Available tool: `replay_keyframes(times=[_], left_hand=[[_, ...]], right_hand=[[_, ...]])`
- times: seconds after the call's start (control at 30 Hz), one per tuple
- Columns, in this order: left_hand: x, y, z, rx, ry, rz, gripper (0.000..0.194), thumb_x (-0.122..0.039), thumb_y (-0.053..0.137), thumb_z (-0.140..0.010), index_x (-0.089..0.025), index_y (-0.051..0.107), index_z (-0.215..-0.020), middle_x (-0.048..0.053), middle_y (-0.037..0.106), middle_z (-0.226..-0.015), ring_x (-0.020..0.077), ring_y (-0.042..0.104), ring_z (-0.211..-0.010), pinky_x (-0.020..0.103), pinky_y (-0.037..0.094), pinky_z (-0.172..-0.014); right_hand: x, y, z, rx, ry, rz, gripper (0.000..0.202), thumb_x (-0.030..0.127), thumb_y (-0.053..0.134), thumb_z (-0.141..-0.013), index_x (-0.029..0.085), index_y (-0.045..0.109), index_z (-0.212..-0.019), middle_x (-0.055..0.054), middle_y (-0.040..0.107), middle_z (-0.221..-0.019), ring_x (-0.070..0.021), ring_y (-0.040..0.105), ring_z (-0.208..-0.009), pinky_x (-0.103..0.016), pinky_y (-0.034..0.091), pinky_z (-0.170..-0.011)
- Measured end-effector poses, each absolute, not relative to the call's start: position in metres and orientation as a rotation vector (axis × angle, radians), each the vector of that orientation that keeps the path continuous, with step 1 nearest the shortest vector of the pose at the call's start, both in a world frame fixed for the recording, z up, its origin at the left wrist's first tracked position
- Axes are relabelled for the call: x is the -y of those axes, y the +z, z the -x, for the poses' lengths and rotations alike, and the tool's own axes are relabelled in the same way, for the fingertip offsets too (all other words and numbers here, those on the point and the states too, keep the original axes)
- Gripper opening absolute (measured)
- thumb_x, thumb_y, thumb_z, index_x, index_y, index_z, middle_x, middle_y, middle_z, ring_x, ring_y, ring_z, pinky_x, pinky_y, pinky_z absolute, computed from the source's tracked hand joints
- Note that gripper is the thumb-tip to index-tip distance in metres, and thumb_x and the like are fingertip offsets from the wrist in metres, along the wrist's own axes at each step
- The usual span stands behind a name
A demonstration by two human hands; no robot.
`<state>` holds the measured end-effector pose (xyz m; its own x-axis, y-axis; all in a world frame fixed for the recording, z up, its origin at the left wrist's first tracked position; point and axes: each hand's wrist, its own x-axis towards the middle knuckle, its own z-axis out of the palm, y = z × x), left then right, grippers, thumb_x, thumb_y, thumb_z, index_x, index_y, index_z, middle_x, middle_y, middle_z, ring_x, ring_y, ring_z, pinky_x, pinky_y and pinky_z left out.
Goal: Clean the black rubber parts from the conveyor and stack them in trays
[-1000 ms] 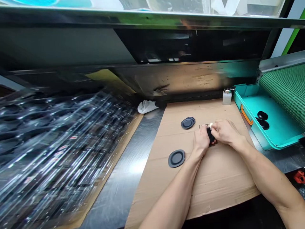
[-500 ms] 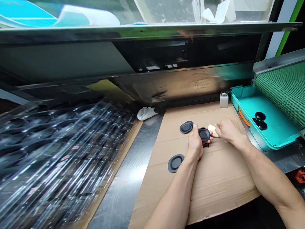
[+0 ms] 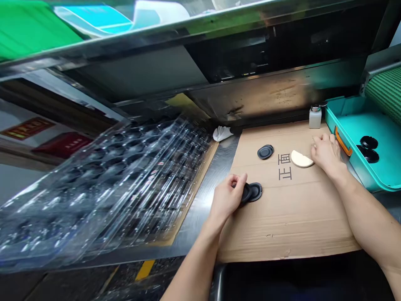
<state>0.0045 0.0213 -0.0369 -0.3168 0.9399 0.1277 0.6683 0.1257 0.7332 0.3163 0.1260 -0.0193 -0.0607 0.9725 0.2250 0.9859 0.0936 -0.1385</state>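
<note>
My left hand point(image 3: 228, 194) is closed on a black round part point(image 3: 246, 194) over the left side of the cardboard sheet point(image 3: 307, 217). That part overlaps another black disc point(image 3: 256, 191) lying on the cardboard. My right hand point(image 3: 327, 151) is at the right side, its fingers bent beside a cream-coloured pad point(image 3: 301, 159); whether it grips anything is too small to tell. A further black oval part point(image 3: 265, 151) lies on the cardboard between and beyond my hands.
Stacked clear plastic trays point(image 3: 125, 179) fill the left. At the right stands a teal bin point(image 3: 385, 167) with black discs point(image 3: 369, 142), beside a green conveyor point(image 3: 387, 90). A small bottle point(image 3: 315, 117) and a crumpled white glove point(image 3: 222, 133) are at the back.
The view has swung left. My left hand has moved left and nearer with the black part, to the disc at the near left. The cream pad now lies on the cardboard, and printed characters are uncovered.
</note>
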Motion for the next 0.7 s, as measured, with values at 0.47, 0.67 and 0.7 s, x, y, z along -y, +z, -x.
replay_keyframes(times=[0.47,0.67,0.7], left_hand=[[-0.053,-0.043,-0.026,-1.945,1.321,-2.455,0.024,-0.039,0.052,-0.094,-0.022,0.067,-0.088,0.015,0.072,-0.100,0.0340,0.066,-0.099,0.051,0.048,-0.093],[-0.117,0.070,-0.182,-1.255,1.393,-2.755,0.023,-0.039,0.059,-0.091,-0.025,0.066,-0.108,0.015,0.067,-0.123,0.0347,0.061,-0.118,0.054,0.045,-0.105],[-0.128,0.091,-0.223,-1.122,1.379,-2.775,0.025,-0.039,0.059,-0.091,-0.025,0.066,-0.109,0.014,0.067,-0.123,0.0335,0.061,-0.118,0.052,0.045,-0.106]], right_hand=[[-0.101,-0.021,-0.282,2.438,0.243,1.615,0.031,0.029,0.054,-0.093,0.017,0.068,-0.116,-0.013,0.068,-0.120,-0.0301,0.057,-0.118,-0.044,0.042,-0.102],[-0.109,-0.041,-0.277,2.210,0.266,1.645,0.045,0.039,0.060,-0.086,0.024,0.067,-0.127,-0.009,0.070,-0.127,-0.0308,0.061,-0.115,-0.044,0.044,-0.102],[-0.111,-0.045,-0.275,2.192,0.282,1.609,0.046,0.042,0.059,-0.086,0.025,0.067,-0.128,-0.008,0.070,-0.128,-0.0300,0.060,-0.116,-0.044,0.043,-0.103]])
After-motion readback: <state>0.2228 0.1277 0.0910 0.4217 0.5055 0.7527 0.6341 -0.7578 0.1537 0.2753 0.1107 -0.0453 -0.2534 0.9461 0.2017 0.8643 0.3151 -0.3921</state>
